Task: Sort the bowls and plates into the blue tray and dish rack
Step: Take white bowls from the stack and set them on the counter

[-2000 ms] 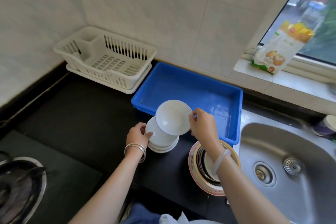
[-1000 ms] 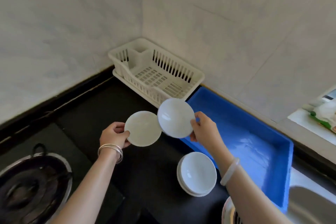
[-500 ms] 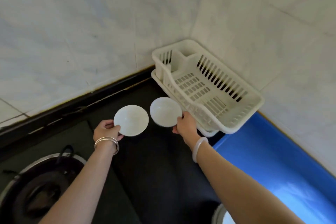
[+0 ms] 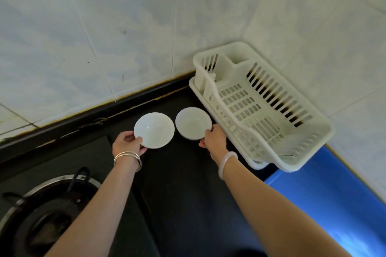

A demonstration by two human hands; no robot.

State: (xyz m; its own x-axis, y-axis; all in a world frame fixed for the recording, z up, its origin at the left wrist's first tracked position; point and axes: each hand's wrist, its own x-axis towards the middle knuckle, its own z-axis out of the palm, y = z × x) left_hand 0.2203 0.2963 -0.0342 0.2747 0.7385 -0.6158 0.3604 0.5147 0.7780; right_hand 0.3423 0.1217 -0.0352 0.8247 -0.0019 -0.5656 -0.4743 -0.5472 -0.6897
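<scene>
left grip (image 4: pixel 127 144): pinches rim of white bowl (image 4: pixel 154 130) | right grip (image 4: pixel 215 139): pinches second white bowl (image 4: pixel 193 122) | both glossy, shallow

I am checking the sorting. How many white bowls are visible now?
2. One bowl in the left hand; the other bowl in the right hand, beside the dish rack. More may lie out of view.

White left bowl (image 4: pixel 154 130) and right bowl (image 4: pixel 193 123) are held tilted, side by side, just left of the white rack (image 4: pixel 311 131); the blue tray (image 4: pixel 334 204) lies beside it.
</scene>
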